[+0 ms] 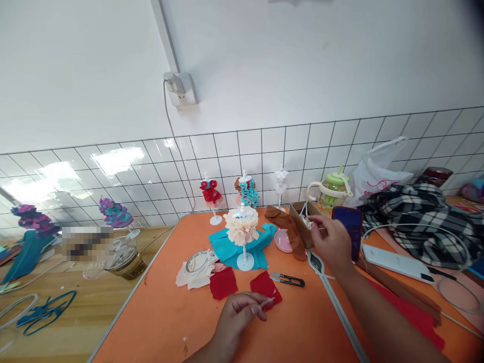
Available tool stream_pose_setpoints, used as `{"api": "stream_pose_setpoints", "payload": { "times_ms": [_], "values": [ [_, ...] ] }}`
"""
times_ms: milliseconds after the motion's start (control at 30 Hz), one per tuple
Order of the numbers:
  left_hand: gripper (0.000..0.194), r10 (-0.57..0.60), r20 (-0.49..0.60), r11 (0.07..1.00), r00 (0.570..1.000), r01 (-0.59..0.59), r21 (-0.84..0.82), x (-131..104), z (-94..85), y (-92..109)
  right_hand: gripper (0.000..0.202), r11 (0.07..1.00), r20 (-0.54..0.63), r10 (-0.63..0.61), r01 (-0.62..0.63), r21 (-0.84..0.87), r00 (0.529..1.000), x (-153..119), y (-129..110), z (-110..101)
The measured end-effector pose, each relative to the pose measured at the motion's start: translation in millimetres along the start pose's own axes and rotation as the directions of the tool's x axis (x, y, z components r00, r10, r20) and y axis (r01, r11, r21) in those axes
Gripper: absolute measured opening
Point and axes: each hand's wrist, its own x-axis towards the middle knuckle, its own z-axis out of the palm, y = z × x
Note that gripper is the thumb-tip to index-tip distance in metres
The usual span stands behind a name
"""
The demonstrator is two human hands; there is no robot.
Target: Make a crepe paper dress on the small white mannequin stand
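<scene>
My left hand is closed in a pinch on a small pale strip, low over the front of the orange table. Just beyond it lies a red fabric piece. At the open end of a small cardboard box, my right hand has its fingers bent together beside white bits; what they hold is hidden. Between and beyond the hands stands a mini dress form dressed in cream ruffles, on blue fabric. Black-handled thread snips lie between my hands.
Another red piece and cream fabric under a tape roll lie left. Behind are more dress forms, brown cloth and a pink dish. A phone, green-lidded cup, cable and plaid cloth crowd the right.
</scene>
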Motion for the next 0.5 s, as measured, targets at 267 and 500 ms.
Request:
{"api": "stream_pose_setpoints", "payload": {
  "times_ms": [267,500],
  "values": [
    [0.018,-0.092,0.060,0.970,0.994,0.104,-0.222,-2,9.2,-26,0.029,0.796,0.459,-0.405,0.058,0.603,0.791,-102,-65,1],
    [0.017,-0.059,0.117,0.979,0.991,0.081,-0.189,4,-1.5,-25,0.021,0.720,0.486,-0.428,-0.037,0.693,0.762,-106,-59,9]
  ]
}}
